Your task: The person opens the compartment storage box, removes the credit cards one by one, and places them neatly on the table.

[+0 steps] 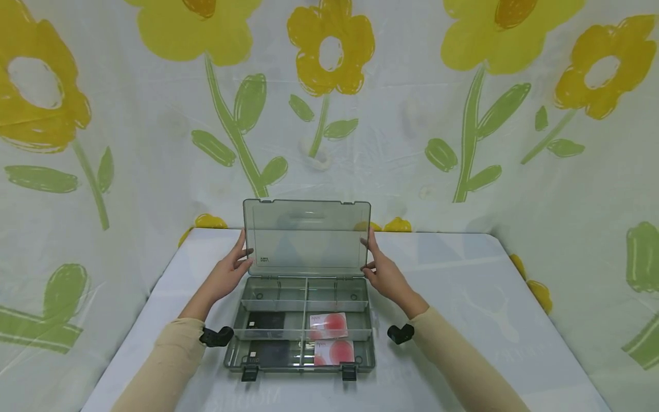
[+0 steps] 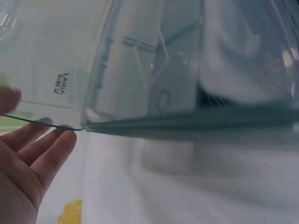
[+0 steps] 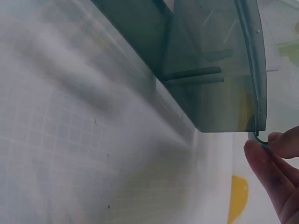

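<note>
A grey see-through plastic organizer box (image 1: pixel 298 369) lies on the table, its hinged lid (image 1: pixel 308 252) standing upright at the back. My left hand (image 1: pixel 227 277) holds the lid's left edge near the hinge, with thumb and fingers (image 2: pixel 55 156) on either side of it. On the opposite edge, my right hand (image 1: pixel 388 277) pinches the lid low down, thumb against fingers (image 3: pixel 262 165). Two black flat packs (image 1: pixel 269 353) lie in the left middle and front compartments. Two white packs with pink-red circles (image 1: pixel 334 352) sit in the right middle and front ones.
The white table (image 1: pixel 443 286) reaches back to a flower-print curtain (image 1: pixel 381 143). Two black latches (image 1: pixel 249 373) hang open along the box's front edge. Clear dividers (image 1: pixel 306 292) part the compartments. A small black device (image 1: pixel 216 336) is worn at each wrist.
</note>
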Motion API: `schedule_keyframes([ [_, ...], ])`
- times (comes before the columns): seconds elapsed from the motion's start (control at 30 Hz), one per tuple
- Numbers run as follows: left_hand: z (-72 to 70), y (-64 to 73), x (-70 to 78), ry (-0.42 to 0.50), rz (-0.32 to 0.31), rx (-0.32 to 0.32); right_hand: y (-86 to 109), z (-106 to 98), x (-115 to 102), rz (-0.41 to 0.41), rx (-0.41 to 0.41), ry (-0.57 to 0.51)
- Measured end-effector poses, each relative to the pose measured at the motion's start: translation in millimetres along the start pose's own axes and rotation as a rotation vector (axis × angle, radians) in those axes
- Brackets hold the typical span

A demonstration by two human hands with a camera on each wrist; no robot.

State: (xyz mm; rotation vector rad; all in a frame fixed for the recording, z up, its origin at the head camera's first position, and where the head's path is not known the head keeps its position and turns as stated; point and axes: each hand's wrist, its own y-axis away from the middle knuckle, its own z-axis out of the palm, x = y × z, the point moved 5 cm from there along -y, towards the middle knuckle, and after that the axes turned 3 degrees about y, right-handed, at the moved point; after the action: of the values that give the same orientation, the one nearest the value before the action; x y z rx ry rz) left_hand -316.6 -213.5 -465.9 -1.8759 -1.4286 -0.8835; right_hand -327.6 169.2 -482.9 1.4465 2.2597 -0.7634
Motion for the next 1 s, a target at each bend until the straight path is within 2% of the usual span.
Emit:
schedule_keyframes([
  [0.2,3.1,-4.1,-13.6,-0.109,-0.024,0.022,-2.0,6.5,5.6,0.013,-0.06,-0.045],
  [0.47,3.3,-11.3,-21.3,-0.164,-0.012,0.043,-2.8,9.7,12.3,0.067,-0.086,-0.057],
  [0.6,2.3,-13.5,-23.2,-0.171,-0.008,0.038,-1.9,11.2,15.3,0.09,-0.096,-0.064],
  [0.73,2.4,-15.6,-27.2,-0.174,-0.029,0.026,-1.5,13.5,16.4,0.068,-0.113,-0.069],
  [0.83,4.2,-17.6,-29.1,-0.176,-0.043,0.004,-0.5,13.7,16.0,0.058,-0.124,-0.076],
  [1.0,7.1,-20.4,-32.6,-0.157,-0.054,-0.037,0.6,13.4,15.1,0.092,-0.16,-0.1],
])
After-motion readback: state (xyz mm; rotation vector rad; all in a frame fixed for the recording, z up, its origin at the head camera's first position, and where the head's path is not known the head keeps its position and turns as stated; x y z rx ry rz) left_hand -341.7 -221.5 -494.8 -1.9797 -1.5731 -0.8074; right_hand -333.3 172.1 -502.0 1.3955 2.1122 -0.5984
